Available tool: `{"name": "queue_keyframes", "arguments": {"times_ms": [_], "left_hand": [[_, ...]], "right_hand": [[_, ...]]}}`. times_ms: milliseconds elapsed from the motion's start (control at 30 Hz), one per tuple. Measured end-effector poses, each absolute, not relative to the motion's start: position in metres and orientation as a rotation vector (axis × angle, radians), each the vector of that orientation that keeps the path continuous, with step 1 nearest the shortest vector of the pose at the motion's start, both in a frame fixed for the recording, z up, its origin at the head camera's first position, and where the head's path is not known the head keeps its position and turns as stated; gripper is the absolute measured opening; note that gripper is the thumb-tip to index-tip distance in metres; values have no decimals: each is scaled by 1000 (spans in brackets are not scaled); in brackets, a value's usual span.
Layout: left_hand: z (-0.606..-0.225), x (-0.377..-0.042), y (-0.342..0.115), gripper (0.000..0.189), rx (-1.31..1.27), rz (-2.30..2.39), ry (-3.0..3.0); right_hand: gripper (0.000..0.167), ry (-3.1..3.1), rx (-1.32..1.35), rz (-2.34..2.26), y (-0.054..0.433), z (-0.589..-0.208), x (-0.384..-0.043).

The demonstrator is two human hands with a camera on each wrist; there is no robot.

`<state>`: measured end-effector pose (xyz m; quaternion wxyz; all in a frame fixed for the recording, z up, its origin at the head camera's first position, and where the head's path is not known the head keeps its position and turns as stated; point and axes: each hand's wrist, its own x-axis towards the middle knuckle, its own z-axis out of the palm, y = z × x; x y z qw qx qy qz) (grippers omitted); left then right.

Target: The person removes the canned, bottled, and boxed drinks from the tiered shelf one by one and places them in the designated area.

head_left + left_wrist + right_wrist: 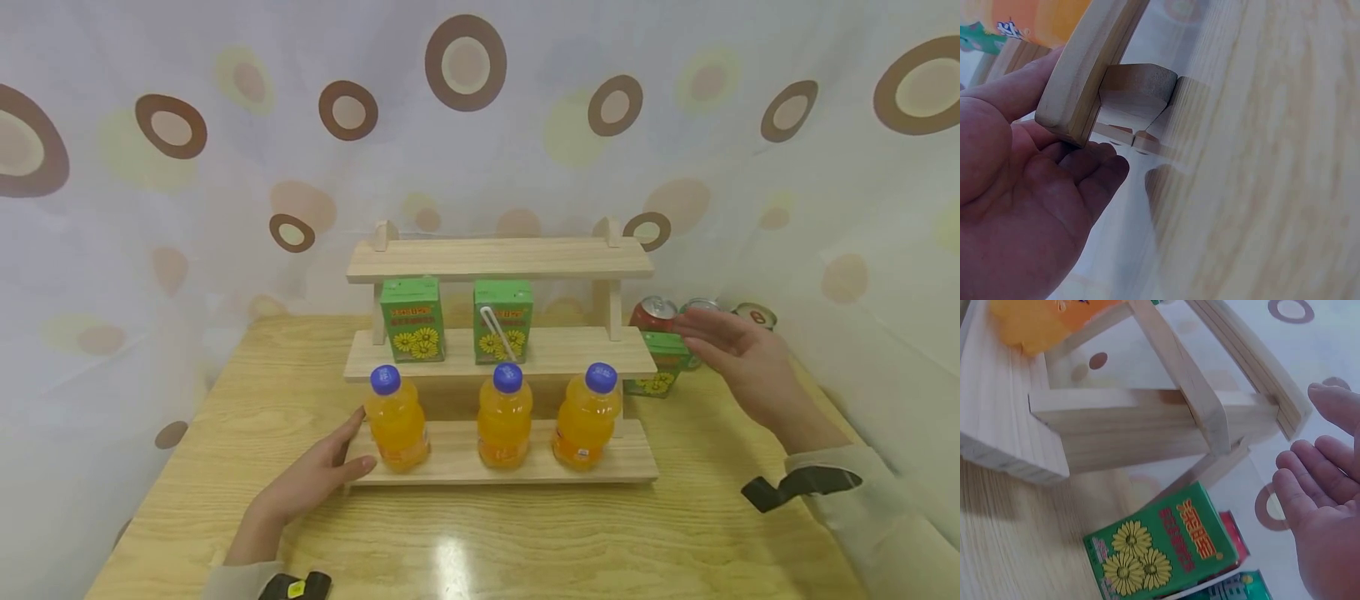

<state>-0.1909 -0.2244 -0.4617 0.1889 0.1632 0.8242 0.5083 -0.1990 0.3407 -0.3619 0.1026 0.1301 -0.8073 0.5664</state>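
A three-tier wooden shelf (501, 260) stands on the table. My left hand (318, 475) grips the left end of its bottom board, and in the left wrist view the thumb and fingers lie around the board end (1075, 94). Nearest that hand on the bottom board is an orange juice bottle (397, 425) with a blue cap. My right hand (738, 367) hovers with extended fingers, holding nothing, beside a green drink carton (1160, 544) at the shelf's right. Behind the carton are a red can (654, 312) and further cans, partly hidden by the hand.
Two more juice bottles, one mid-board (505, 421) and one at the right (587, 421), stand on the bottom board. The middle board carries a left carton (412, 321) and a second carton (491, 342) with a white straw. A patterned curtain (480, 158) hangs behind.
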Motion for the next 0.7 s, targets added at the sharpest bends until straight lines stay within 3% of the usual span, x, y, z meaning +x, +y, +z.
{"name": "queue_keyframes", "arguments": {"times_ms": [700], "left_hand": [[-462,-191,-224,88,447,1412,2337]], "right_hand": [[46,-2431,505,1709,288,-332,-222]]}}
